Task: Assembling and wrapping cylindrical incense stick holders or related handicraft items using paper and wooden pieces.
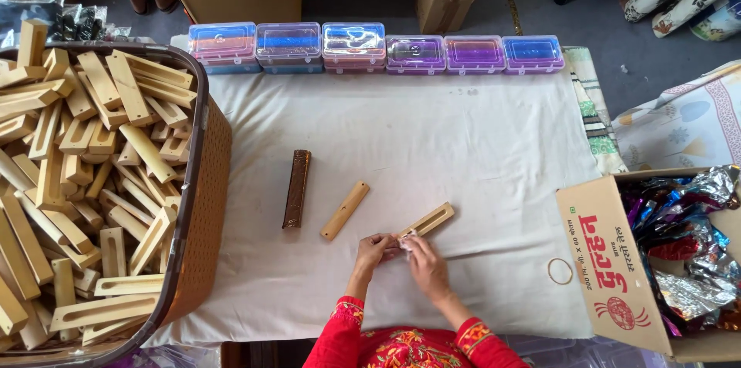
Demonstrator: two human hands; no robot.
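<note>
Both hands met at the near end of a slotted wooden bar (427,221) lying on the white cloth (463,136) near the table's front edge; the left hand (374,249) pinched that end of the bar, and the right hand (423,261) pressed close beside it, fingers curled around something small and pale, possibly a scrap of wrapper, though the view was too small to be sure. The step in hand looked like fitting or cleaning the bar's end; the next move would call for a steady hold on the bar while the fingertips worked at its tip.

A second, plain bar (345,210) lay just to the left, apart from the first; farther left lay a dark brown stick (296,188). A basket (202,206) heaped with similar bars stood at the left edge; a cardboard box (610,260) of shiny foil wrappers (687,237) stood at the right, with a rubber band (560,271) beside it. A row of coloured plastic cases (376,49) lined the far edge. Nothing lay between the hands and the neighbouring bars.
</note>
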